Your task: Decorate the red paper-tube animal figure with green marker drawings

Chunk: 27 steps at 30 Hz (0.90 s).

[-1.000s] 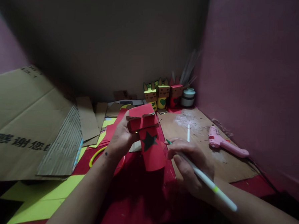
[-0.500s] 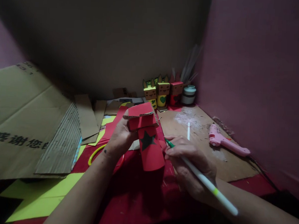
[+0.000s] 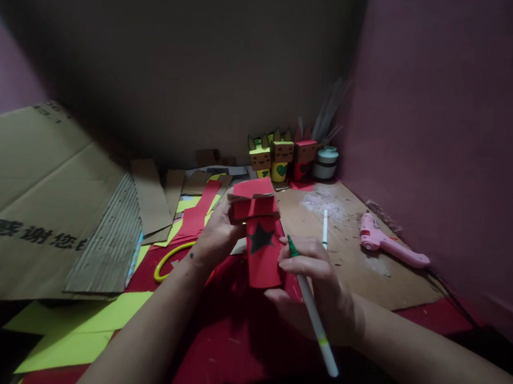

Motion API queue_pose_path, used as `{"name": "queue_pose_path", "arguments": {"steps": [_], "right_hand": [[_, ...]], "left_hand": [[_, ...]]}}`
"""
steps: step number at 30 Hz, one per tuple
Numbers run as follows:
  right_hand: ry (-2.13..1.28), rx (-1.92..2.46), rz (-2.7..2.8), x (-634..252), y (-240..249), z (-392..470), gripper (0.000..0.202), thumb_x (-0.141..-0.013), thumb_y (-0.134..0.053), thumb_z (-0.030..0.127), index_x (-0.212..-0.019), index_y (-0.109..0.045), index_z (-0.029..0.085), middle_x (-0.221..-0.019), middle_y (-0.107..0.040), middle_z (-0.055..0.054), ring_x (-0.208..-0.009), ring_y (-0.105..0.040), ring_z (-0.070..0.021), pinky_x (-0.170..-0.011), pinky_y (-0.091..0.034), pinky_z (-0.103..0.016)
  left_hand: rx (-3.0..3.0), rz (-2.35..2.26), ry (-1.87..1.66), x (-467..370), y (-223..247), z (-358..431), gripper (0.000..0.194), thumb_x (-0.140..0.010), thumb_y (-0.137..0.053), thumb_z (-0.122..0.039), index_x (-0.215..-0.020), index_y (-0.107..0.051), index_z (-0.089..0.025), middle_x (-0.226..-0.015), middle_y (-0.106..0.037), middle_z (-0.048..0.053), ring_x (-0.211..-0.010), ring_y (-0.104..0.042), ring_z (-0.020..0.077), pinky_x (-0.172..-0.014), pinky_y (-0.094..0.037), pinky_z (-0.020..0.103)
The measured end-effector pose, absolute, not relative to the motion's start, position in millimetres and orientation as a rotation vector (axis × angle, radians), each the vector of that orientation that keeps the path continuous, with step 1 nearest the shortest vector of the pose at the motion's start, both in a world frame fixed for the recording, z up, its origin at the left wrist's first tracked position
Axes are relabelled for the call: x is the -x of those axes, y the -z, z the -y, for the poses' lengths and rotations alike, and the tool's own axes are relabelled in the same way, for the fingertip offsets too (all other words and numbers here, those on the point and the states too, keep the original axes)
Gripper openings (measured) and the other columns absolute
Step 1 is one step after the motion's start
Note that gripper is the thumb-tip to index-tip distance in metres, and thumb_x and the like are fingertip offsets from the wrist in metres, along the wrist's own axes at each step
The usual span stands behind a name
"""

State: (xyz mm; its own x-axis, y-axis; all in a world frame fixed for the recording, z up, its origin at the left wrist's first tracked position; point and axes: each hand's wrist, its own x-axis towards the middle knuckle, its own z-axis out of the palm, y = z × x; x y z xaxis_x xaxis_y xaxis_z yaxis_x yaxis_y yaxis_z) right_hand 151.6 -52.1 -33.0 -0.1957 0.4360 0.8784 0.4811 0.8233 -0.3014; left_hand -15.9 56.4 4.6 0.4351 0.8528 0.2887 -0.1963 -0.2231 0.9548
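The red paper figure is hanging above the red tabletop in the middle of your view, its boxy top leaning toward your left hand and its rounded body facing you, showing a dark star. Your left hand is closing around the top from the side, fingers partly hidden behind it. Squeezing harder there could crease the paper or strain the folded joint, since the cardboard edges are looking loosely layered.

Your right hand is curling half open, keeping the green-tipped marker between its fingers, while its fingertips are reaching the body's right edge; whether they are pressing on it, you cannot tell from here. The bare green tip is pointing up just beside the red paper, so a slip of the fingers or a turn of the figure could leave a stray streak. If the star's ink is still wet, a brushing finger could smear it.

Farther out, a white pen piece is lying on the cardboard mat, where a sleeve or wrist could knock it rolling. The pink glue gun is resting beyond it; if it is hot, a stray forearm could be burned.
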Motion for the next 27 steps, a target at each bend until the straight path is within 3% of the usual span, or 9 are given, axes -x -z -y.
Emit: {"name": "queue_pose_path", "arguments": {"steps": [6, 12, 16, 23, 27], "right_hand": [[0.112, 0.747, 1.827, -152.4, 37.2, 50.8, 0.047, -0.085, -0.064, 0.012, -0.127, -0.048, 0.024, -0.103, -0.059, -0.008, -0.093, -0.065, -0.0256, -0.079, -0.062, -0.043], [0.091, 0.797, 1.737, -149.5, 38.0, 47.0, 0.046, -0.086, -0.061, 0.007, -0.127, -0.049, 0.025, -0.101, -0.059, -0.007, -0.093, -0.066, -0.0244, -0.078, -0.063, -0.040], [0.014, 0.812, 1.684, -147.6, 38.6, 42.5, 0.043, -0.087, -0.060, 0.006, -0.124, -0.050, 0.025, -0.102, -0.059, -0.006, -0.091, -0.065, -0.0228, -0.078, -0.062, -0.040], [-0.041, 0.806, 1.664, -146.2, 38.2, 40.2, 0.042, -0.086, -0.061, 0.008, -0.123, -0.051, 0.026, -0.100, -0.059, -0.006, -0.090, -0.065, -0.0230, -0.075, -0.062, -0.040], [-0.108, 0.827, 1.631, -146.7, 35.7, 41.9, 0.045, -0.085, -0.063, 0.010, -0.123, -0.050, 0.029, -0.098, -0.058, -0.006, -0.083, -0.064, -0.0229, -0.072, -0.061, -0.039]], "left_hand": [[-1.428, -0.467, -1.044, 12.0, 5.9, -61.8, 0.066, -0.070, -0.087, -0.015, -0.129, -0.058, -0.024, -0.136, -0.068, 0.009, -0.127, -0.064, 0.0265, -0.101, -0.056, 0.033], [-1.529, -0.812, -0.989, 15.1, -7.3, -48.2, 0.052, -0.081, -0.079, -0.026, -0.127, -0.057, -0.019, -0.133, -0.065, 0.014, -0.124, -0.064, 0.0275, -0.095, -0.057, 0.035], [-1.499, -0.906, -0.942, 23.0, -10.8, -34.2, 0.045, -0.089, -0.070, -0.032, -0.132, -0.059, -0.023, -0.129, -0.069, 0.011, -0.119, -0.067, 0.0285, -0.093, -0.056, 0.037], [-1.441, -0.888, -1.156, 33.4, -4.5, -18.6, 0.048, -0.087, -0.075, -0.037, -0.131, -0.058, -0.027, -0.131, -0.067, 0.008, -0.125, -0.064, 0.0285, -0.100, -0.054, 0.037], [-1.650, -0.960, -1.335, 30.3, -5.0, 8.1, 0.051, -0.084, -0.080, -0.040, -0.129, -0.059, -0.031, -0.131, -0.065, 0.006, -0.119, -0.063, 0.0267, -0.095, -0.056, 0.035]]}}
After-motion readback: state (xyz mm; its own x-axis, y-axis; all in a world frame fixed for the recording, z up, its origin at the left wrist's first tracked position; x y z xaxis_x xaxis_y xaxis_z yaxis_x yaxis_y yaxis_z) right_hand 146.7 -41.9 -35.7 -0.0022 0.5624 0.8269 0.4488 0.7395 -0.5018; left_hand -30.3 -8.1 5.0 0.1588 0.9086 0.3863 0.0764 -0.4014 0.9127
